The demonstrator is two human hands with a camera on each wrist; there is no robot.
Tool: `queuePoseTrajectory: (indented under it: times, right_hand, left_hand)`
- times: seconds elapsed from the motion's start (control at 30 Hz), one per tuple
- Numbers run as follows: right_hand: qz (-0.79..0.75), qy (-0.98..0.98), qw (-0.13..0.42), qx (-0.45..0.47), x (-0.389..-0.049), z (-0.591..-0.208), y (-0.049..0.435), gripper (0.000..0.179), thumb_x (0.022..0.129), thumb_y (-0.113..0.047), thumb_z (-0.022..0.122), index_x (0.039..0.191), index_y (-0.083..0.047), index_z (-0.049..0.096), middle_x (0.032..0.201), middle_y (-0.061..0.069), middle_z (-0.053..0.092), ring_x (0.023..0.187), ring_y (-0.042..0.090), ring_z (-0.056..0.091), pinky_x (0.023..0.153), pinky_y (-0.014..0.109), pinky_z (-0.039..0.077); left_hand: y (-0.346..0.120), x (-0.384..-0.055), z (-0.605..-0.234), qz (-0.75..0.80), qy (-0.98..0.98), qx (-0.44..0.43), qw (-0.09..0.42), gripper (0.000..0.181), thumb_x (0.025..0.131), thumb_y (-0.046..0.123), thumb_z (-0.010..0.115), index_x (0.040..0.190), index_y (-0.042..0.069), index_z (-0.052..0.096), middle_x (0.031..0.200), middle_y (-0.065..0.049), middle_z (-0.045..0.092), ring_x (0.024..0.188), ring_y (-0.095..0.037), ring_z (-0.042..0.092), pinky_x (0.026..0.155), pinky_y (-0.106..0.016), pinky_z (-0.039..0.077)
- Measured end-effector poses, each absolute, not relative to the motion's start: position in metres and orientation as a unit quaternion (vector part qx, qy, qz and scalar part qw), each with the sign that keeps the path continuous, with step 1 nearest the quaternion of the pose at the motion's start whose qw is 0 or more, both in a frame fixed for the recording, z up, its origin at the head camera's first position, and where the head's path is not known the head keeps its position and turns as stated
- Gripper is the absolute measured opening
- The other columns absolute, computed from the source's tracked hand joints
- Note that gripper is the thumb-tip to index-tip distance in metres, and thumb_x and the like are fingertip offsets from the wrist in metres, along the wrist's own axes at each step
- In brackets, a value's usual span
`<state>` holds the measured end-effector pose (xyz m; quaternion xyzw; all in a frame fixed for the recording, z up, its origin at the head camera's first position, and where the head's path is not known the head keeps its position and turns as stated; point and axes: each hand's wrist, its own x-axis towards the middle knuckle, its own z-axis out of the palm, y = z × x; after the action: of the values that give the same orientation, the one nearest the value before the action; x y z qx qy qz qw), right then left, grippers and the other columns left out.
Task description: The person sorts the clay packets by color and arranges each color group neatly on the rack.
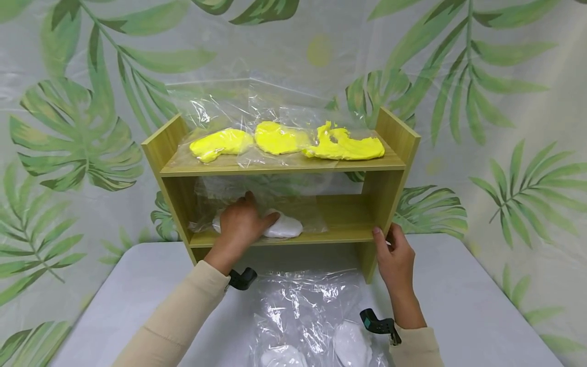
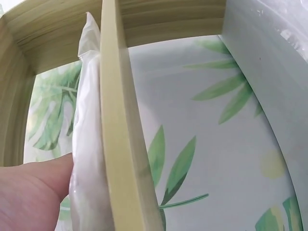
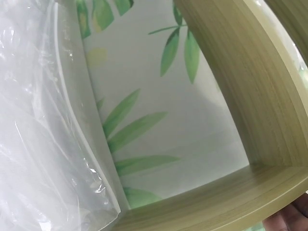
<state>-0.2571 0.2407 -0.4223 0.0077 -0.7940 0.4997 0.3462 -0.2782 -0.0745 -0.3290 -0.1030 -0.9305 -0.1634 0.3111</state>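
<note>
A small wooden shelf rack (image 1: 289,169) stands on the table. On its middle board lies a clear plastic bag of white, clay-like lumps (image 1: 285,226), partly covered by my left hand (image 1: 241,219). The left thumb is stretched out against the bagged white lump (image 2: 89,144), while the other fingers reach toward the back of the board. My right hand (image 1: 398,257) grips the rack's right side panel (image 1: 384,204), thumb at the front edge. Fingers (image 3: 291,216) of that hand show beyond the panel in the right wrist view.
Three bright yellow, clay-like lumps (image 1: 281,137) in clear bags lie along the top board. In front of the rack, more clear bags (image 1: 302,300) with white lumps (image 1: 352,344) rest on the white table (image 1: 468,306). A leaf-patterned cloth (image 1: 509,127) hangs behind.
</note>
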Motion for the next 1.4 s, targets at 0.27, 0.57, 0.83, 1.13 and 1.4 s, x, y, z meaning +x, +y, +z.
queuePoseTrajectory:
  times: [0.27, 0.57, 0.83, 1.13, 1.4]
  right_hand:
    - [0.500, -0.793, 0.348, 0.010, -0.257, -0.424, 0.242, 0.037, 0.098, -0.031, 0.057, 0.126, -0.007, 0.059, 0.115, 0.014, 0.066, 0.101, 0.029, 0.066, 0.072, 0.003, 0.043]
    - [0.502, -0.795, 0.340, 0.011, -0.258, -0.423, 0.241, 0.038, 0.098, -0.032, 0.056, 0.127, -0.008, 0.058, 0.117, 0.015, 0.066, 0.103, 0.030, 0.065, 0.072, 0.002, 0.042]
    - [0.490, -0.802, 0.341, 0.004, -0.257, -0.422, 0.241, 0.038, 0.098, -0.034, 0.055, 0.128, -0.009, 0.058, 0.117, 0.012, 0.066, 0.103, 0.027, 0.065, 0.074, 0.007, 0.046]
    - [0.499, -0.796, 0.343, 0.007, -0.256, -0.423, 0.241, 0.037, 0.098, -0.032, 0.056, 0.127, -0.009, 0.058, 0.117, 0.013, 0.066, 0.102, 0.029, 0.065, 0.073, 0.004, 0.044]
    - [0.501, -0.793, 0.347, 0.016, -0.257, -0.424, 0.243, 0.038, 0.098, -0.032, 0.057, 0.126, -0.007, 0.058, 0.116, 0.014, 0.066, 0.101, 0.028, 0.066, 0.072, 0.004, 0.044]
  left_hand:
    - [-0.072, -0.280, -0.336, -0.144, -0.912, -0.116, 0.366, 0.050, 0.077, 0.044, 0.078, 0.073, 0.000, 0.056, 0.060, -0.014, 0.052, 0.047, -0.033, 0.051, 0.039, -0.043, 0.039]
    - [-0.073, -0.280, -0.337, -0.150, -0.916, -0.103, 0.359, 0.048, 0.081, 0.043, 0.076, 0.078, -0.002, 0.060, 0.062, -0.014, 0.054, 0.045, -0.032, 0.049, 0.039, -0.041, 0.039]
    - [-0.073, -0.282, -0.341, -0.149, -0.903, -0.115, 0.385, 0.046, 0.081, 0.040, 0.076, 0.075, -0.002, 0.058, 0.056, -0.011, 0.047, 0.040, -0.028, 0.042, 0.035, -0.036, 0.032]
    - [-0.074, -0.284, -0.344, -0.142, -0.896, -0.125, 0.403, 0.053, 0.083, 0.040, 0.075, 0.093, -0.012, 0.065, 0.068, -0.021, 0.059, 0.043, -0.031, 0.049, 0.036, -0.038, 0.037]
    - [-0.076, -0.274, -0.337, -0.170, -0.918, -0.088, 0.347, 0.040, 0.086, 0.038, 0.071, 0.084, 0.000, 0.057, 0.075, -0.017, 0.058, 0.046, -0.028, 0.048, 0.039, -0.041, 0.038]
